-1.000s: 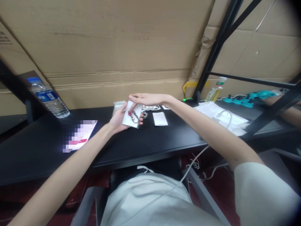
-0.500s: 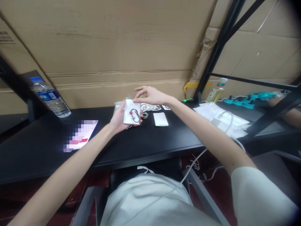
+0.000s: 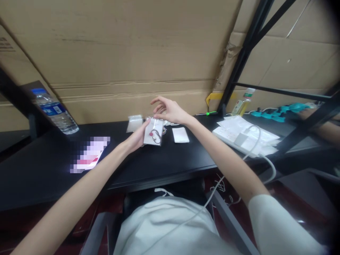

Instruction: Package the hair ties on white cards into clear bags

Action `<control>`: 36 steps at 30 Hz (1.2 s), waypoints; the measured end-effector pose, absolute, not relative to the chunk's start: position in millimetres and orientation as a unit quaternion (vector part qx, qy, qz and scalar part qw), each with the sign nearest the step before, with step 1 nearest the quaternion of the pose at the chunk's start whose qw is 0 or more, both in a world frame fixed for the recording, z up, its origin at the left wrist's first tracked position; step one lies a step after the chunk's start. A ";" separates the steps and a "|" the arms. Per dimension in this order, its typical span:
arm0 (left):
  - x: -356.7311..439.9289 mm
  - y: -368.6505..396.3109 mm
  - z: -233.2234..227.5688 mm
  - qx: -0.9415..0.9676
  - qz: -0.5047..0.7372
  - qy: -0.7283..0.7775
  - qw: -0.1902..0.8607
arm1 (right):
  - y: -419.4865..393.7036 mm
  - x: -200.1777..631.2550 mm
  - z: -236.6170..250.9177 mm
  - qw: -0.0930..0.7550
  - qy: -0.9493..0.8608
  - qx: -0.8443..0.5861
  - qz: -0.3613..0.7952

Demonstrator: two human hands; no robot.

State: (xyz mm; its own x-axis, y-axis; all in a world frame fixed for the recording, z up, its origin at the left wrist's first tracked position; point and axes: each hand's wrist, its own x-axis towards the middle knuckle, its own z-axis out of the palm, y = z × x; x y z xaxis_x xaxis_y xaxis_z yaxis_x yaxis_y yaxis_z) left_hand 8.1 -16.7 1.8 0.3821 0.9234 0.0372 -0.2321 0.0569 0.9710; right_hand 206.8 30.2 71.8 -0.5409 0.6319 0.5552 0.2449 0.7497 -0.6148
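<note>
Above the middle of the black counter (image 3: 170, 159), we log one small clear packet (image 3: 153, 131), held up off the surface in our left hand (image 3: 136, 137). Contents: a dark loop of cord with a red piece, seen through the plastic; finer detail is too small to tell. Long axis: roughly upright, the top edge tipped slightly away from us.

Left fingers: closed on the packet's left edge, thumb at the front, the rest hidden behind it.

Right hand (image 3: 168, 110): just above and to the right of the packet's top corner, palm down. Right fingers (image 3: 158, 100): loosely spread and curled, holding nothing that we can see; whether a fingertip touches the top edge, we cannot tell. From this hand the packet lies down and to the left, very near, so the left hand has it and the right is next nearest.

Also on the counter: a second clear bag (image 3: 134, 123) just behind the left hand; a white card (image 3: 180, 135) lying flat to the right of the packet; a water bottle (image 3: 54, 111) far left, tilted in this view; white papers with a cable (image 3: 245, 134) well apart to the right.
</note>
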 end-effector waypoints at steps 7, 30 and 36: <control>4.8 -7.3 -12.9 0.531 0.483 0.423 0.554 | 21.6 205.9 39.5 0.506 -0.762 -0.277 0.294; -2.6 -5.4 -1.8 0.579 0.546 0.435 0.420 | 17.4 205.6 9.2 0.481 -0.736 -0.267 0.395; -6.7 -6.5 -1.6 0.597 0.549 0.444 0.381 | 20.7 213.2 6.7 0.457 -0.755 -0.265 0.388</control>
